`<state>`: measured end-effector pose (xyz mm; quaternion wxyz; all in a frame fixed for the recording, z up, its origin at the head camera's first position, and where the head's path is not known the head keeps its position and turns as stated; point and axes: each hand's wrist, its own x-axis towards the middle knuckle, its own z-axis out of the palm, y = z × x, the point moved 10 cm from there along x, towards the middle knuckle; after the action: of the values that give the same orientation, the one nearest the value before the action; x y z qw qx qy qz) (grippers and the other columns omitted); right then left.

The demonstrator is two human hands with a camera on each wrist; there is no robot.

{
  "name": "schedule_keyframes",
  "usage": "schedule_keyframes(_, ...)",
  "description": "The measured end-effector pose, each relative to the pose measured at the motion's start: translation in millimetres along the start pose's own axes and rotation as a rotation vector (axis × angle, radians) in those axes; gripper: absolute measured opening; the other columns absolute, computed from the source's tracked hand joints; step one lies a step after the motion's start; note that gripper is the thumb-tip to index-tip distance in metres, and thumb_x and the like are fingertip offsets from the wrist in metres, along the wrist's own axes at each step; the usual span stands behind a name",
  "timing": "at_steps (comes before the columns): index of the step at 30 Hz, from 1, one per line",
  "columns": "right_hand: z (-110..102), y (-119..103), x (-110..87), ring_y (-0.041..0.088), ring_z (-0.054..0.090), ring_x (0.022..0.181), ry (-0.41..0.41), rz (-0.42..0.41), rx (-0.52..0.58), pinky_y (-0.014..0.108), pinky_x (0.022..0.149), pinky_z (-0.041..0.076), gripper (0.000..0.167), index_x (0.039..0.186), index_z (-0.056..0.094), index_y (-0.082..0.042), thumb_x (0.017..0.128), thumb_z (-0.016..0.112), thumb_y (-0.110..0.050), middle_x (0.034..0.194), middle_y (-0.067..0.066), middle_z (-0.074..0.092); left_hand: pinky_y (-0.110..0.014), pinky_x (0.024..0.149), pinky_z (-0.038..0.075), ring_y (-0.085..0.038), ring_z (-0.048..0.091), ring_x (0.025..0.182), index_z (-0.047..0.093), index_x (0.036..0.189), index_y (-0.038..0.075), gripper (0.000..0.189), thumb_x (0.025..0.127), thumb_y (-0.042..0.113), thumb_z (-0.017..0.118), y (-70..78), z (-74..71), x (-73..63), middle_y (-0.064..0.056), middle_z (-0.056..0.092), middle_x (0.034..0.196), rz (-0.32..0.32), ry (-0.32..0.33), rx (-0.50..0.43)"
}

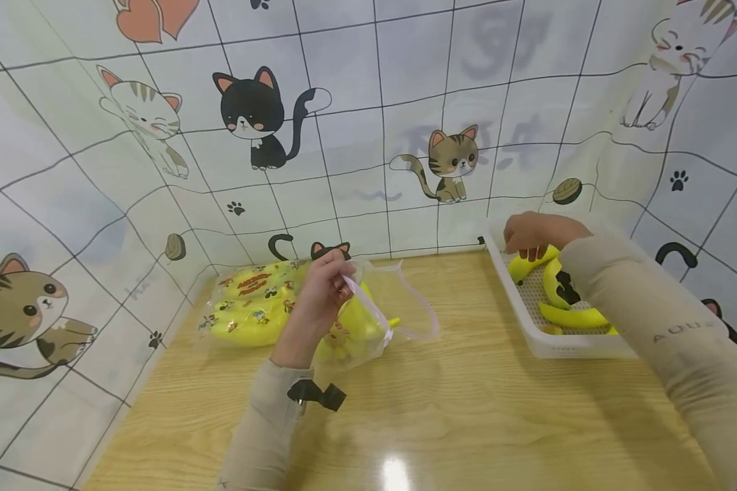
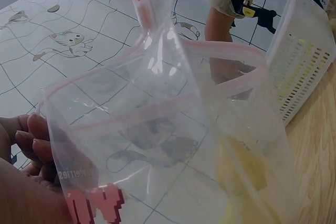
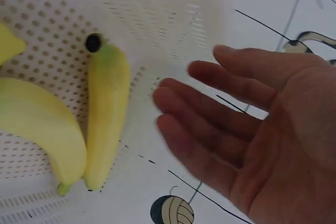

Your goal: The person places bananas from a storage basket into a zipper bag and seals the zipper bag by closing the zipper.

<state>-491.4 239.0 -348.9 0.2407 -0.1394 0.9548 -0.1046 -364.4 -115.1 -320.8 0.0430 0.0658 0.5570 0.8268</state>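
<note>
My left hand [image 1: 319, 296] pinches the edge of a clear zip bag [image 1: 377, 341] with a pink strip along its mouth. The mouth gapes to the right, and yellow shapes show through the plastic lower down. In the left wrist view, curled fingers [image 2: 39, 142] lie at the side of the bag [image 2: 131, 93]. My right hand [image 1: 537, 232] hovers over the far end of a white perforated basket [image 1: 577, 348]. In the right wrist view its fingers [image 3: 191, 108] are loosely bent and hold nothing, beside a yellow toy banana [image 3: 107, 119]. A second curved banana [image 3: 42, 114] lies next to that one.
Left of the open bag lies a clear printed bag [image 1: 246, 331] filled with yellow bananas. More bananas [image 1: 571, 316] lie in the basket, one with a black patch. A wooden table [image 1: 454, 409] carries everything, and a cat-print sheet [image 1: 356, 157] stands behind.
</note>
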Motion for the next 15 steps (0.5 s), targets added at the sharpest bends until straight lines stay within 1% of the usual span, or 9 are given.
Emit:
schedule_keyframes(2, 15, 7, 1.1, 0.030, 0.068, 0.090, -0.073, 0.044, 0.029, 0.044, 0.083, 0.061, 0.035, 0.122, 0.059, 0.003, 0.102, 0.060, -0.025, 0.103, 0.020, 0.069, -0.018, 0.048, 0.036, -0.007, 0.038, 0.048, 0.036, 0.063, 0.015, 0.039, 0.093, -0.006, 0.050, 0.2, 0.7, -0.2, 0.005, 0.032, 0.058, 0.001, -0.005, 0.001)
schedule_keyframes(4, 26, 13, 1.6, 0.031, 0.065, 0.092, -0.107, 0.079, 0.064, 0.045, 0.087, 0.059, 0.037, 0.123, 0.056, 0.001, 0.101, 0.061, -0.027, 0.103, 0.019, 0.067, -0.019, 0.048, 0.036, -0.008, 0.037, 0.048, 0.036, 0.063, 0.015, 0.039, 0.093, -0.005, 0.050, 0.0, 0.8, -0.2, 0.005, 0.032, 0.057, 0.000, -0.008, 0.002)
schedule_keyframes(7, 35, 19, 3.0, 0.029, 0.062, 0.091, -0.105, 0.103, 0.086, 0.044, 0.087, 0.058, 0.034, 0.120, 0.053, -0.002, 0.099, 0.063, -0.027, 0.099, 0.017, 0.065, -0.020, 0.049, 0.036, -0.009, 0.037, 0.048, 0.036, 0.064, 0.015, 0.038, 0.093, -0.004, 0.051, -0.3, 0.1, -0.5, 0.005, 0.032, 0.057, -0.001, -0.011, 0.005)
schedule_keyframes(11, 43, 19, 7.2, 0.027, 0.063, 0.086, -0.088, 0.084, 0.055, 0.042, 0.080, 0.058, 0.027, 0.115, 0.057, -0.003, 0.097, 0.064, -0.022, 0.095, 0.015, 0.067, -0.020, 0.049, 0.035, -0.009, 0.036, 0.049, 0.037, 0.064, 0.015, 0.037, 0.093, -0.004, 0.051, -0.8, -0.9, -0.7, 0.005, 0.032, 0.057, -0.003, -0.011, 0.003)
schedule_keyframes(15, 53, 17, 9.5, 0.027, 0.064, 0.085, -0.100, 0.053, 0.034, 0.040, 0.076, 0.057, 0.020, 0.112, 0.060, -0.005, 0.095, 0.065, -0.014, 0.095, 0.015, 0.068, -0.020, 0.049, 0.035, -0.009, 0.036, 0.049, 0.037, 0.065, 0.015, 0.037, 0.093, -0.005, 0.051, -1.9, -0.9, -0.9, 0.005, 0.032, 0.057, -0.008, -0.011, -0.001)
